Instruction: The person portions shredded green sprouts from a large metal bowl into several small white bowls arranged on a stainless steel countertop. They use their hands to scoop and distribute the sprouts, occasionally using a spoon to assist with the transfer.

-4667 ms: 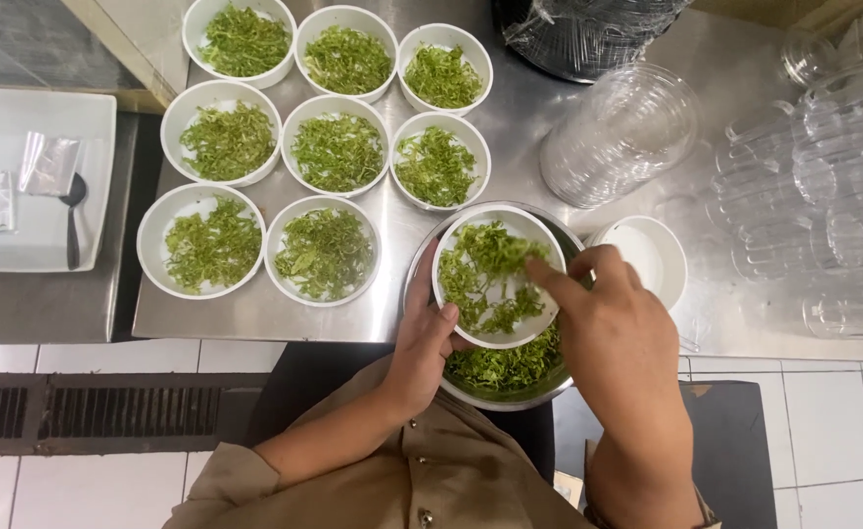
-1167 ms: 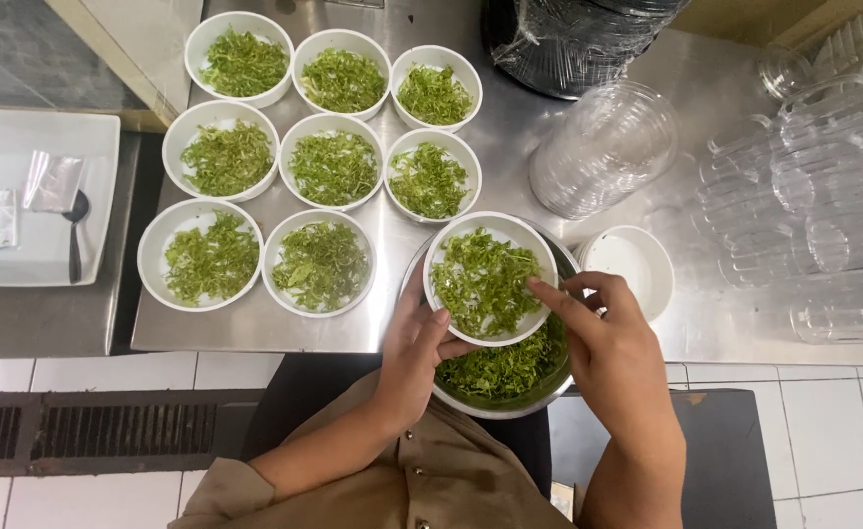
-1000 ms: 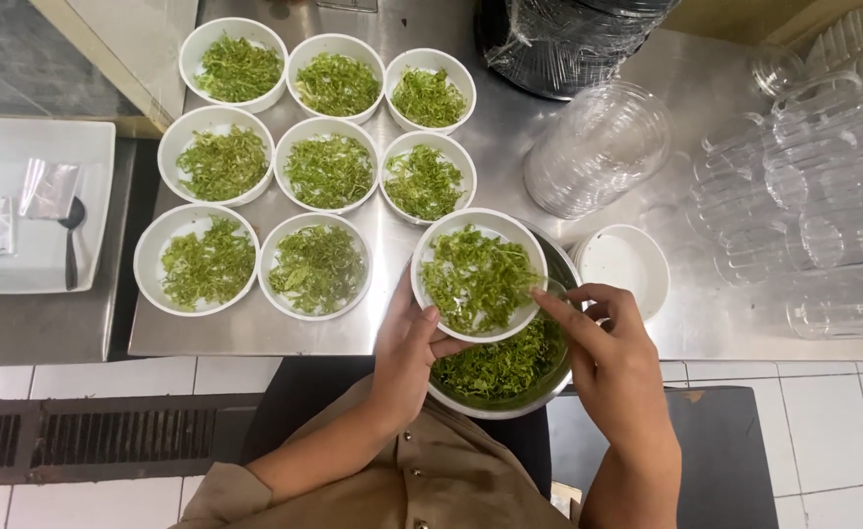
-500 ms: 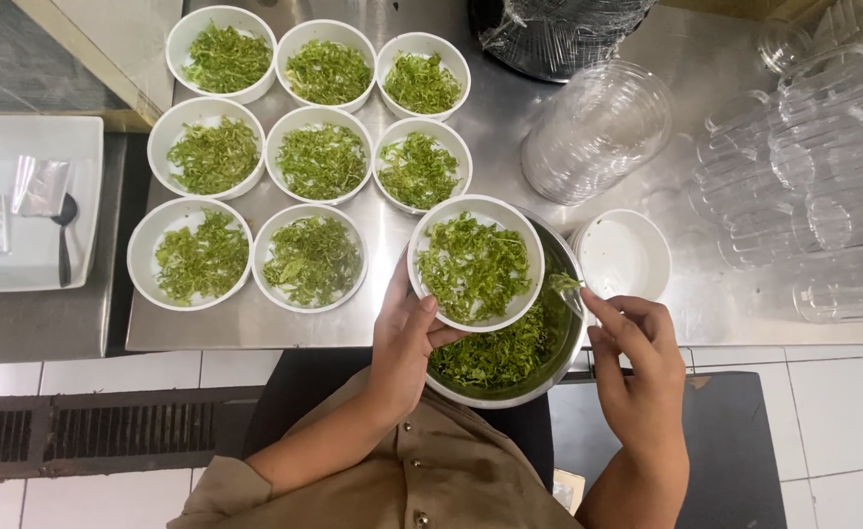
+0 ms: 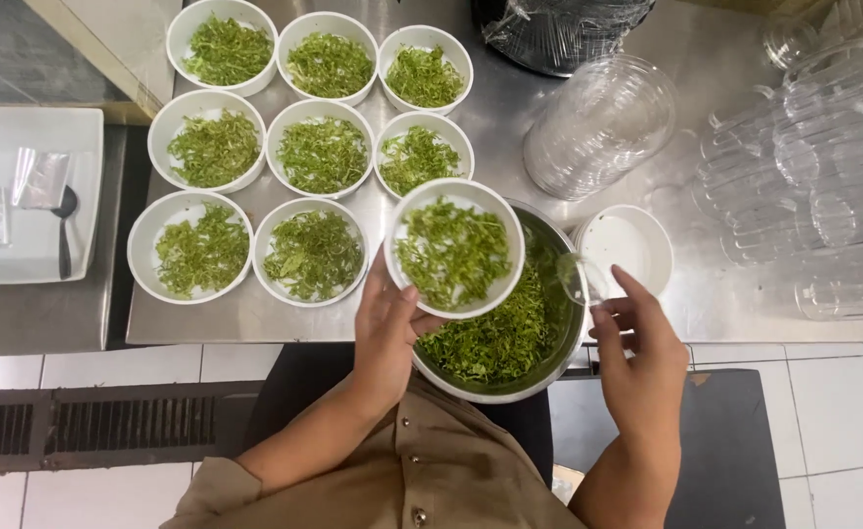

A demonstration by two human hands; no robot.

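White bowl point(image 5: 454, 249) in left hand point(image 5: 384, 328) grip above steel bowl point(image 5: 547, 367); right hand point(image 5: 639, 343) loose; filled bowls point(image 5: 314, 157) alongside

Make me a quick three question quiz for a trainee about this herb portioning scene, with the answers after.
1. Which hand holds the white bowl of chopped greens?
2. True or false: the right hand is inside the metal bowl.
3. How many filled small bowls stand on the steel counter, apart from the held one?

Key
1. The left hand.
2. False; it is beside the rim, near an empty white bowl.
3. Eight.
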